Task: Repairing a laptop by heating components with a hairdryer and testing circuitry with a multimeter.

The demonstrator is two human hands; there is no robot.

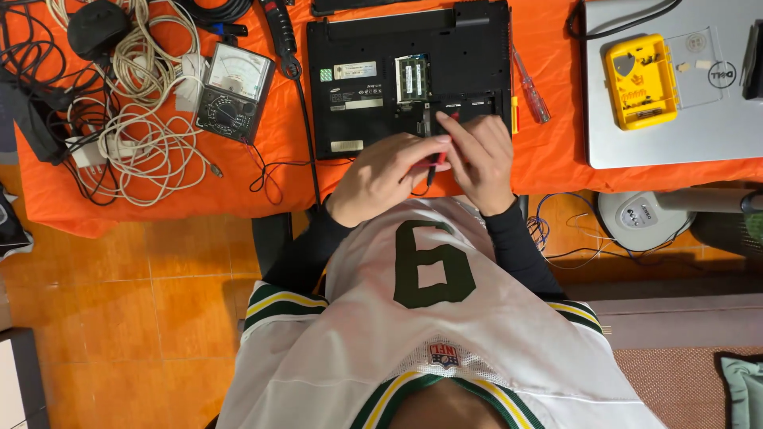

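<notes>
Both hands meet at the near edge of the black laptop (pixel 409 75), which lies upside down on the orange cloth (pixel 262 179), bottom cover facing up. Memory bay is open, two green modules showing at about 12 o'clock from the hands.

Left hand (pixel 387 176): fingers curled in, thumb and forefinger pinched together on a thin red-and-black tool (pixel 435 164) (looks like a small screwdriver or probe, too hidden to say which). Its dark tip pokes out below the fingers, pointing toward the person.

Right hand (pixel 481 159): fingers closed around the upper part of the same tool, fingertips touching the laptop's open slot area near its front edge. Whether it really bears on the tool or only steadies it, cannot tell.

Around it:
- Analog multimeter (pixel 234 91) at 10 o'clock from the hands, tilted, on the cloth.
- Tangle of white cable (pixel 151 139) and black leads at 9 to 10 o'clock, well apart from the hands.
- Black probe lead (pixel 306 131) runs down just beside the laptop's left edge.
- Clear-handled screwdriver (pixel 531 89) at 1 o'clock, just beside the laptop's right edge.
- Silver laptop (pixel 675 135) at 2 o'clock, lid shut, with a yellow parts box (pixel 640 79) on top.

Tiled orange floor (pixel 119 318) below the table edge.
</notes>
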